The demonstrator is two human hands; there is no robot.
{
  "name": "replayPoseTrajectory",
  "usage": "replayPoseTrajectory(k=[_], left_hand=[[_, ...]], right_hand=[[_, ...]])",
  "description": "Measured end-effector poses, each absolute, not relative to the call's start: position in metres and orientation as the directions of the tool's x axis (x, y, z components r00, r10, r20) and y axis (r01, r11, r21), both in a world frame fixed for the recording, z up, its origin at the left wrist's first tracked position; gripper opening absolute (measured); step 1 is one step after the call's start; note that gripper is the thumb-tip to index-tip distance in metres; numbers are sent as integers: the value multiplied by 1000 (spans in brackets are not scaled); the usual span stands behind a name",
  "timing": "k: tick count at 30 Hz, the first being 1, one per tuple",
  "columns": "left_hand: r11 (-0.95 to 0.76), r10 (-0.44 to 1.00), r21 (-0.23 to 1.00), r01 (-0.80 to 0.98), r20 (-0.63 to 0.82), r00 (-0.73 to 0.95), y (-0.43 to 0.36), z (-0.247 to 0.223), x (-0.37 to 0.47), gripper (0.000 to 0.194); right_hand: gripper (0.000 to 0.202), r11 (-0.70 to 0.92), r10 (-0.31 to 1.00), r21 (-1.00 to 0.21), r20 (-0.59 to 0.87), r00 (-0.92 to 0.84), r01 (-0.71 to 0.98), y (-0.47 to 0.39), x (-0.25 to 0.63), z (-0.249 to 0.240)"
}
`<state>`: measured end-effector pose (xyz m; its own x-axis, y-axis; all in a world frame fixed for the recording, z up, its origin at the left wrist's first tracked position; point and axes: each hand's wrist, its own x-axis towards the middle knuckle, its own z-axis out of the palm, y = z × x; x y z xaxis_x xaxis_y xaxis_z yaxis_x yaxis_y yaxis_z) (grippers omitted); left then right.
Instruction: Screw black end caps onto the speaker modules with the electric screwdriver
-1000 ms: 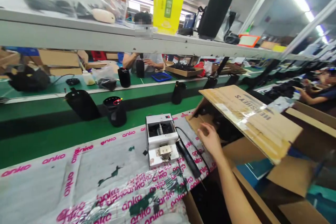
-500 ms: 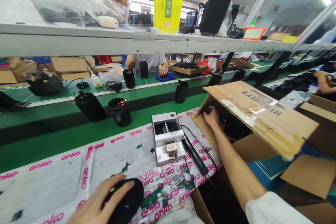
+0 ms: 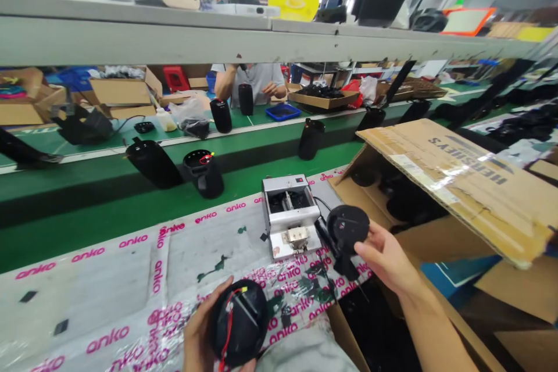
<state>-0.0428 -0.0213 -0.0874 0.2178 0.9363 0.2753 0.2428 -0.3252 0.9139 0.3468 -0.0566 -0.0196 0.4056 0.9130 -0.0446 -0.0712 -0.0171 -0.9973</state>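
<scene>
My left hand (image 3: 198, 331) is wrapped round a black speaker housing (image 3: 250, 319), tilted so its end faces me. Red wires (image 3: 229, 331) with a small yellow connector lie across that end. Between the fingers and thumb of my right hand (image 3: 381, 253) is a round black cap (image 3: 347, 228) with a strap-like tab hanging down from it. The cap is held in the air in front of the open carton. Behind the two hands a small silver machine (image 3: 291, 218) with a cable sits on the taped bench.
An open cardboard carton (image 3: 453, 151) of black parts stands at right. Black cylindrical housings (image 3: 152, 163) stand along the green conveyor (image 3: 244, 180). A shelf (image 3: 174, 40) crosses above. Across the line a person (image 3: 250, 81) sits near a blue tray (image 3: 283, 111).
My right hand has come out of the carton with the round black cap. My left hand has turned the housing, so the red wires now show. The camera view has shifted slightly.
</scene>
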Motion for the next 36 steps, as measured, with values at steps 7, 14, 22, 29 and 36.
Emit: replayPoseTrajectory(k=[7, 14, 22, 29, 36], left_hand=[[-401, 888, 903, 154, 341, 309, -10, -53, -34, 60], [-471, 874, 754, 458, 328, 359, -12, -27, -37, 27], [-567, 824, 583, 582, 397, 404, -4, 4, -41, 14], [-582, 810, 588, 561, 475, 343, 9, 10, -44, 12], [-496, 863, 591, 636, 416, 285, -20, 9, -46, 18]], right_hand=[[76, -152, 988, -953, -150, -25, -261, -65, 293, -22], [72, -102, 990, -982, -85, -109, -157, -43, 247, -29], [54, -97, 992, -928, -60, -112, -361, -42, 215, -51], [55, -70, 991, -974, -44, -123, -215, -85, 208, -57], [55, -71, 989, -974, -41, -143, -216, -89, 202, -50]])
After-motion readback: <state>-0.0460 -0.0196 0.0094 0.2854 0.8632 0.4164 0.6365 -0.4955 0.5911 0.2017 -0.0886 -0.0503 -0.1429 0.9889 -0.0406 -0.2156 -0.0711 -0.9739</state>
